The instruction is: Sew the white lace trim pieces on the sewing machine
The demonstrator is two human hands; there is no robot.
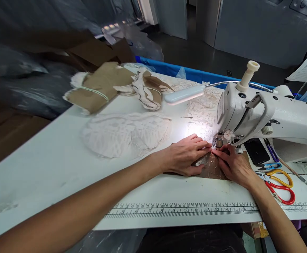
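Observation:
My left hand (pixel 186 155) lies flat with fingers stretched out, pressing a brown patterned piece (pixel 208 168) onto the table just left of the presser foot (pixel 218 142) of a white sewing machine (pixel 269 119). My right hand (pixel 234 164) rests on the same piece from the right, its fingers extended and close together, their tips at the foot. The two hands' fingertips nearly meet under the needle. The machine's lamp (pixel 185 95) lights that spot.
A pile of white lace pieces (pixel 124 133) lies left of the hands. Brown paper bundles tied with bands (pixel 100 86) sit further back. Red and yellow scissors (pixel 281 182), blue snips (pixel 270 166) and a phone (pixel 256 151) lie right. A printed ruler (pixel 185 209) runs along the table's front edge.

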